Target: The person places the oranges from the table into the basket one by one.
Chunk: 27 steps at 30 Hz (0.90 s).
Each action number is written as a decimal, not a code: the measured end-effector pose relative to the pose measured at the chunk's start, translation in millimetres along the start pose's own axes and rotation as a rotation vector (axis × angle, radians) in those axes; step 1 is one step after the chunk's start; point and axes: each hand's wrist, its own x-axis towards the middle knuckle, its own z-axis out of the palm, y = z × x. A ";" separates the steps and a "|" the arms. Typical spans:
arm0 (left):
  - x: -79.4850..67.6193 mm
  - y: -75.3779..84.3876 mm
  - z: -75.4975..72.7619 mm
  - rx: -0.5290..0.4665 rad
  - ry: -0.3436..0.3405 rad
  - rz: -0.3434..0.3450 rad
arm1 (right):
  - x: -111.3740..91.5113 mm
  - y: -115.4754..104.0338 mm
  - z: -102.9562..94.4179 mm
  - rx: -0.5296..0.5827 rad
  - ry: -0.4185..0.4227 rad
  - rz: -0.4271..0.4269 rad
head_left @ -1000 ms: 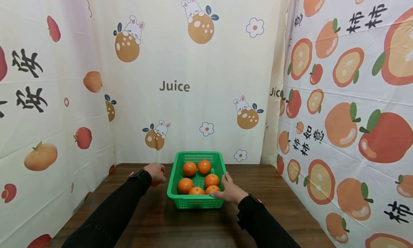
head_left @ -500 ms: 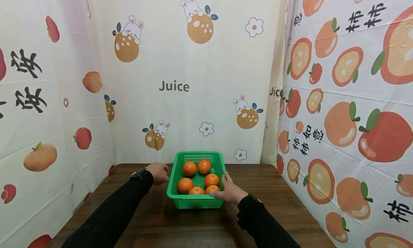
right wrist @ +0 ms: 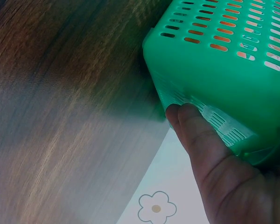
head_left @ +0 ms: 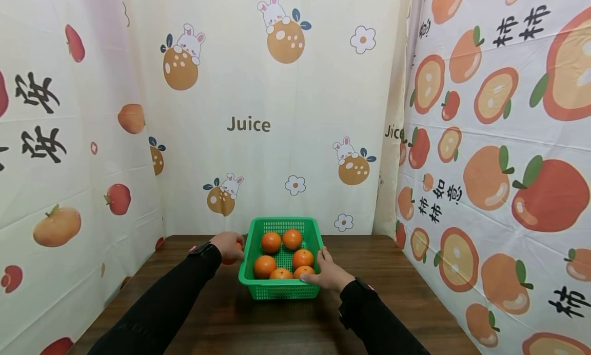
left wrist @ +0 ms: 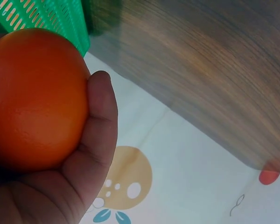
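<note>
A green plastic basket [head_left: 286, 289] with several oranges [head_left: 265, 267] in it stands on the wooden table. Just left of its rim, my left hand [head_left: 226, 245] holds another orange [left wrist: 37, 100], mostly covered by the hand in the head view. Up close in the left wrist view, curled fingers wrap one side of that smooth, shiny fruit. At the front right corner, my right hand [head_left: 330, 273] holds the basket, its thumb over the rim. The right wrist view shows the right fingers [right wrist: 196, 126] lying along the basket's outer side.
The dark wooden table [head_left: 286, 327] carries the basket near its back edge. Fruit-printed cloths enclose it: a cream back cloth [head_left: 304, 139], a left cloth [head_left: 92, 165] and a right cloth [head_left: 461, 201].
My left hand has shifted slightly right with the orange, closer to the basket's left rim. The right hand and the basket stay in place.
</note>
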 end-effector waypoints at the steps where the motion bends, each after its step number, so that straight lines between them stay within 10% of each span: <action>1: -0.3 0.8 -0.5 -0.001 -0.002 -0.004 | -0.3 -0.3 -0.1 -0.003 0.002 -0.002; 27: -1.0 16.3 -6.6 -0.013 0.017 -0.017 | -2.8 -2.2 0.1 -0.003 0.011 -0.006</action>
